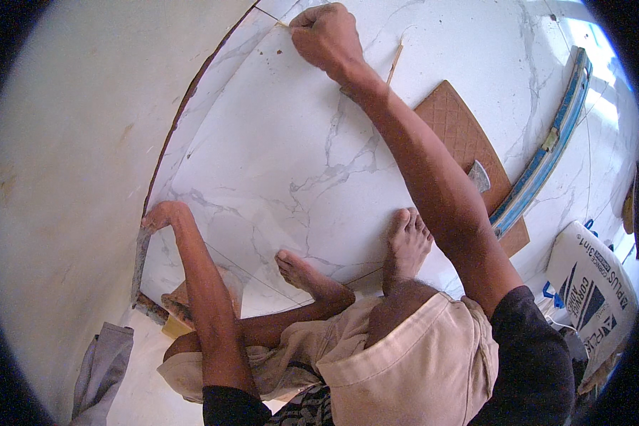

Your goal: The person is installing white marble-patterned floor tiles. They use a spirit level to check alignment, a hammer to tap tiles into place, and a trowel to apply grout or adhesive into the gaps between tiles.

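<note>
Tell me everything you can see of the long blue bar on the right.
The blue bar is long and narrow, apparently metal, with pale, scuffed-looking streaks along it and a yellowish patch near its middle. It lies slantwise on the pale marbled floor, its lower end crossing the brown board. Its curve may come from the lens. Neither the left hand nor the right hand touches it. Its underside is hidden.

Brown board [473,140], blue bar [536,169], marbled floor [263,156]
</note>
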Available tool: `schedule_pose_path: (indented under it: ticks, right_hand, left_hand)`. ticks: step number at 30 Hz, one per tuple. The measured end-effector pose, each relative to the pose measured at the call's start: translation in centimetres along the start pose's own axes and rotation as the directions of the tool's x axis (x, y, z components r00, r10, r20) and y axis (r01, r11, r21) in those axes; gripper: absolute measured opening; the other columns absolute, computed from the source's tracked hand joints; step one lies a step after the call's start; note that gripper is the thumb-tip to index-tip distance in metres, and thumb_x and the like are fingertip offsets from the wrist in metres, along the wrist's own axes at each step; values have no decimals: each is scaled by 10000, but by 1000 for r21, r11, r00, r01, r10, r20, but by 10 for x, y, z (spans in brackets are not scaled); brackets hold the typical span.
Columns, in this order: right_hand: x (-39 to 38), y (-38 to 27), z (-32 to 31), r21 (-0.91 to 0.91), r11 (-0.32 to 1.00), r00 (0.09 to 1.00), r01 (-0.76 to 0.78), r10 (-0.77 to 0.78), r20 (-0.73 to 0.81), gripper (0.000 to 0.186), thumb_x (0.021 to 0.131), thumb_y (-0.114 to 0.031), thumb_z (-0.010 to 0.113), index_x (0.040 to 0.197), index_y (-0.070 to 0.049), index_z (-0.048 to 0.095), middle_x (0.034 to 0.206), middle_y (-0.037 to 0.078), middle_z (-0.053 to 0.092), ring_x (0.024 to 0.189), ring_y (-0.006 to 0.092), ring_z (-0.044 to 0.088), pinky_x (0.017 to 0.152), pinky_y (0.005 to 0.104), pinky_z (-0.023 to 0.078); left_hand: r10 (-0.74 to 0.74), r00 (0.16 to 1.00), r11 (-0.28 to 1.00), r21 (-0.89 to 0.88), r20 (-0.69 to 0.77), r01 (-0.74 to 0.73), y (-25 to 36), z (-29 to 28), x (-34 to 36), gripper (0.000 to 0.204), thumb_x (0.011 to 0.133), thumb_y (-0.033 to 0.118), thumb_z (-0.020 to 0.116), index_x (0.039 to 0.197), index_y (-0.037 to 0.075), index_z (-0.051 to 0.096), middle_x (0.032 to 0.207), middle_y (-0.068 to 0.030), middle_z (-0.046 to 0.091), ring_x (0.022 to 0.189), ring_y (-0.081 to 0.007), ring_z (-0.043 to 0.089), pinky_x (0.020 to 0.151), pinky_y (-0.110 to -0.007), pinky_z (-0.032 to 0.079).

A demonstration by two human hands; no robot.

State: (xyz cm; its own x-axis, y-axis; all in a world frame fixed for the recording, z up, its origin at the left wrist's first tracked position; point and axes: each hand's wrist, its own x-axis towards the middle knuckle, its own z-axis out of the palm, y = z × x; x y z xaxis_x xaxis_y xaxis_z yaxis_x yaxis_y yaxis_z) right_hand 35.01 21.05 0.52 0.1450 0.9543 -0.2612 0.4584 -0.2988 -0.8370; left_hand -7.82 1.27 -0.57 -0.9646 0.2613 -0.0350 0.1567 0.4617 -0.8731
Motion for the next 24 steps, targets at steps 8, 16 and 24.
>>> schedule_pose_path:
  ticks: [8, 16, 24]
  right_hand:
    - [-19, 0, -11, -183, 930, 948, 318, -317, 39, 161, 694, -122, 733, 781, 10, 698, 810, 234, 671, 812, 408, 666, 745, 472, 550]
    - [-22, -10, 2, -180, 920, 933, 348, -358, -29, 129, 709, -74, 663, 803, 14, 676, 933, 255, 653, 883, 423, 653, 760, 481, 547]
    - [-9, -4, -9, -194, 954, 973, 228, -217, 76, 166, 713, -86, 661, 819, 41, 667, 940, 271, 648, 890, 425, 653, 762, 488, 548]
  left_hand:
    - [-14, 1000, 1000, -27, 0, 14, -3, -9, -10, 704, 945, 250, 547, 1449, -141, 250, 1542, -315, 182, 1433, -434, 226, 1148, -565, 226]
    - [-20, 1000, 994, 103, -19, 22, -9, 22, 31, 737, 929, 342, 562, 1451, -105, 295, 1533, -336, 180, 1416, -496, 201, 1078, -642, 296]
    - [10, 999, 1000, -7, 39, -10, -2, -18, -17, 689, 941, 272, 551, 1443, -125, 294, 1546, -296, 199, 1443, -400, 223, 1153, -549, 207]
